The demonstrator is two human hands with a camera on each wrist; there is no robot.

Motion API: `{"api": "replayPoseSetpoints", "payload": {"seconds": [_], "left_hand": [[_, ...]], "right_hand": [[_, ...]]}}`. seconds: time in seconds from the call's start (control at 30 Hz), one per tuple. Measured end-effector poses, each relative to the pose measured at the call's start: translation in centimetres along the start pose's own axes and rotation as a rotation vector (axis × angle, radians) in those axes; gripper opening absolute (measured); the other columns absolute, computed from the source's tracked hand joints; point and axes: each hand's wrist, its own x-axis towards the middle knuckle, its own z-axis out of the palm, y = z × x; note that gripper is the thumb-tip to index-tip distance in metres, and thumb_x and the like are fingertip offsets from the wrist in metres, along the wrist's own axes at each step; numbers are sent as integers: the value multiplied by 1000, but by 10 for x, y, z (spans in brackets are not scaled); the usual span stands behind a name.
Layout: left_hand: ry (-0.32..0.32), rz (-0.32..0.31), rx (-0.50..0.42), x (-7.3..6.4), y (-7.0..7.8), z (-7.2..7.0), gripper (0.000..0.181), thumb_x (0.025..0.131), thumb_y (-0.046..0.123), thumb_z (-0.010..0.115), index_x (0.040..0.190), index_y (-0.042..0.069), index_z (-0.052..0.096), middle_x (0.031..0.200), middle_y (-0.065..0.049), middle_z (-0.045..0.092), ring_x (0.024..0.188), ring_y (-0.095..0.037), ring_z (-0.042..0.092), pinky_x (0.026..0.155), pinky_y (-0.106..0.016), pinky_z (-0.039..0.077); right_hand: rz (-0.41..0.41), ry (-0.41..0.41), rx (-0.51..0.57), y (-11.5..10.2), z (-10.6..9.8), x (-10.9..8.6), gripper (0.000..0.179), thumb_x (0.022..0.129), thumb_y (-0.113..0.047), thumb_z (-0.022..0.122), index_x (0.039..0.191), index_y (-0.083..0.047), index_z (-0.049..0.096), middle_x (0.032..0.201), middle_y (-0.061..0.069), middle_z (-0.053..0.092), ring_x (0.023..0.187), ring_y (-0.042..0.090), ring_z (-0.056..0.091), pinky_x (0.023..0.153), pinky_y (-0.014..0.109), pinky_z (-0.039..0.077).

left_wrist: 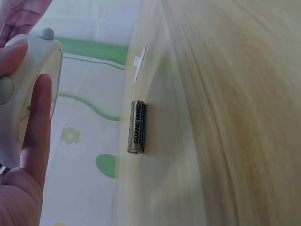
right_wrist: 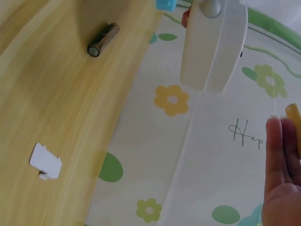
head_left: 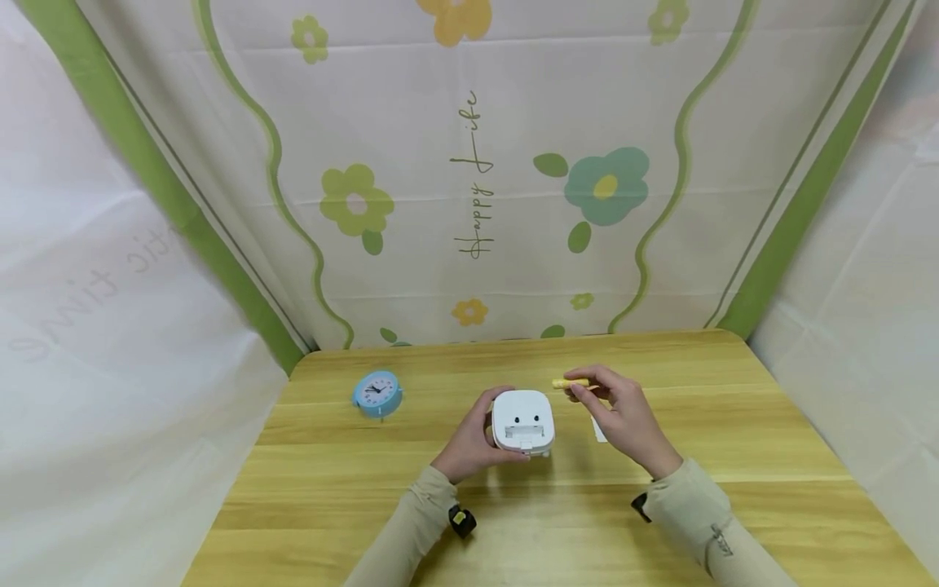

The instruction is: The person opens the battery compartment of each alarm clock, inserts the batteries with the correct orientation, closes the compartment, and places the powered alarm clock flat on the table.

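Observation:
My left hand point(head_left: 469, 444) grips a small white alarm clock point(head_left: 522, 405) by its sides, holding it above the table. Its back faces up, with two black knobs and an uncovered battery slot. To the right of it, my right hand point(head_left: 623, 420) pinches a yellow battery point(head_left: 563, 383) between thumb and fingertips, apart from the clock. A dark and gold battery point(left_wrist: 137, 127) lies on the wooden table, hidden in the head view. The white battery cover point(right_wrist: 45, 161) also lies on the table; in the head view it is partly hidden behind my right hand.
A light blue alarm clock point(head_left: 378, 394) stands at the back left of the wooden table point(head_left: 323, 489). Flower-printed cloth point(head_left: 411, 122) hangs behind the table's far edge, and white cloth point(head_left: 110, 326) hangs along both sides.

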Motion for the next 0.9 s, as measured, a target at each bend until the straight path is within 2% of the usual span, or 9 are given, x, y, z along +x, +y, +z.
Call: {"api": "replayPoseSetpoints", "payload": {"seconds": [0.2, 0.4, 0.53, 0.73, 0.9], "left_hand": [[5, -7, -5, -1, 0, 0, 105, 73, 4, 94, 152, 42, 38, 151, -1, 45, 126, -25, 58, 91, -31, 63], [3, 1, -27, -1, -1, -1, 105, 74, 3, 93, 153, 41, 37, 152, -3, 45, 124, -25, 60, 92, -32, 63], [-6, 2, -34, -1, 0, -1, 104, 75, 3, 92, 154, 40, 36, 152, -4, 44, 123, -25, 61, 91, -33, 64], [-11, 1, -25, -2, 1, 0, 102, 77, 5, 92, 154, 40, 35, 154, -5, 41, 124, -25, 60, 91, -32, 64], [-9, -1, -15, -2, 1, 0, 102, 77, 6, 92, 153, 41, 35, 154, -3, 41, 125, -25, 59, 92, -31, 63]], "right_hand": [[16, -38, 57, 1, 0, -1, 21, 102, -1, 62, 120, -6, 72, 106, 11, 77, 91, 14, 73, 81, 17, 61], [-26, -108, 42, -3, 5, -3, 23, 101, -1, 64, 122, -7, 72, 108, 6, 76, 92, 16, 75, 80, 25, 64], [-83, -155, -3, -8, 12, -6, 20, 97, -3, 71, 115, -11, 72, 104, 0, 76, 89, 10, 73, 77, 29, 65], [-258, -199, -53, -4, 22, -10, 20, 88, -1, 80, 104, -14, 77, 96, -7, 72, 80, 2, 62, 66, 22, 59], [-276, -198, -63, -3, 25, -13, 21, 86, 0, 82, 103, -13, 79, 96, -7, 68, 76, 0, 57, 60, 16, 52]]}}
